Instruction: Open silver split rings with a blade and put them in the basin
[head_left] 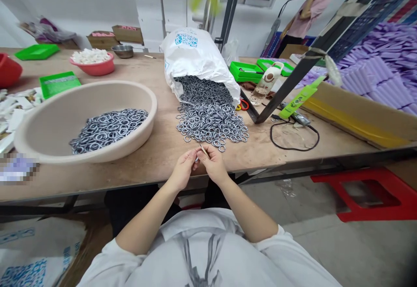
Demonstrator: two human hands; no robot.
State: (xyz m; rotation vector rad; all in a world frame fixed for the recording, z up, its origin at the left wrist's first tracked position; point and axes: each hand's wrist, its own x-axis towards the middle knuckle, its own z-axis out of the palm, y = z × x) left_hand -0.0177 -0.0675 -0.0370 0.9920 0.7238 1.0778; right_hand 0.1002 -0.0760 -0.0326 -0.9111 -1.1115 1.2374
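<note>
Left hand (184, 166): fingers curled in, pinching a small greyish piece (196, 160), too tiny for me to ID.
Right hand (213, 163): closed on a slim pointed tool (204, 151), right up against the left one.
Ring heap (211, 122): loose grey rings, kinda shiny, my 12 o'clock, just past both hands.
Tub (45, 122): smooth beige oval at 10 o'clock, more rings inside.
Metal post (286, 86): dark, slanting, sorta in the way toward 2.
Sack (202, 57): crinkly white, 12 o'clock behind the heap, mouth open.
</note>
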